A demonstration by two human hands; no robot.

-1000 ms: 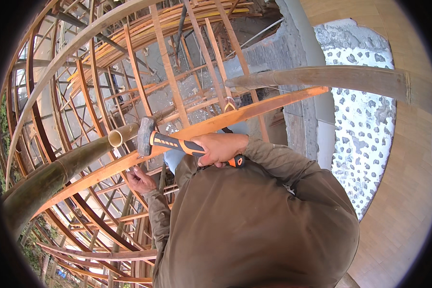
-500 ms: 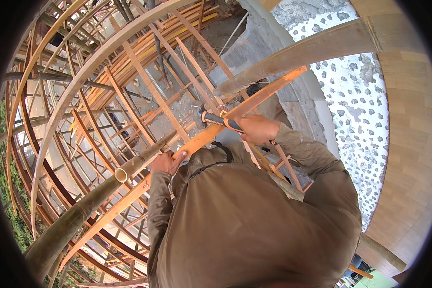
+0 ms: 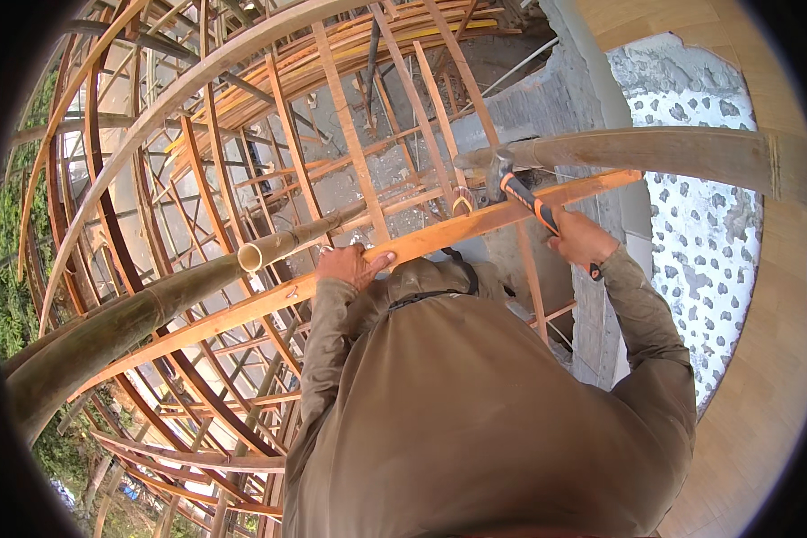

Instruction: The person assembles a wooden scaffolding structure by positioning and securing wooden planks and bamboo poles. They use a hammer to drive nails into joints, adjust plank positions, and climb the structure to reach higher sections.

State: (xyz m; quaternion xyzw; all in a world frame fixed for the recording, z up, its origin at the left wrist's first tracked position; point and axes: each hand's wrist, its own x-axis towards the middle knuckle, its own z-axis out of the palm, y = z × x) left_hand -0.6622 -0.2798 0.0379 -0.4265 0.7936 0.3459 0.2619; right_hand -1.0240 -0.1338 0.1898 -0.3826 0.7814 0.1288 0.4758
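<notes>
My right hand (image 3: 583, 240) is closed round the black and orange handle of a hammer (image 3: 531, 204). The hammer's metal head lies just beyond the far edge of a long orange-brown wooden plank (image 3: 421, 238), with the handle crossing above the board. Whether the hammer touches the plank, I cannot tell. The plank runs slantwise from lower left to upper right in front of my body. My left hand (image 3: 345, 266) grips it left of the middle, thumb lying along the top and the other fingers over the far side.
A thick bamboo pole (image 3: 143, 309) with an open cut end lies at the left; another bamboo pole (image 3: 637, 148) crosses at the right. Beyond and below stands a wooden lattice with a curved beam (image 3: 152, 117). A white, dark-spotted surface (image 3: 690, 242) borders tan panels (image 3: 771, 341).
My right hand and the hammer have moved right along the plank, away from my left hand. My left hand still holds the plank. The whole view has turned somewhat.
</notes>
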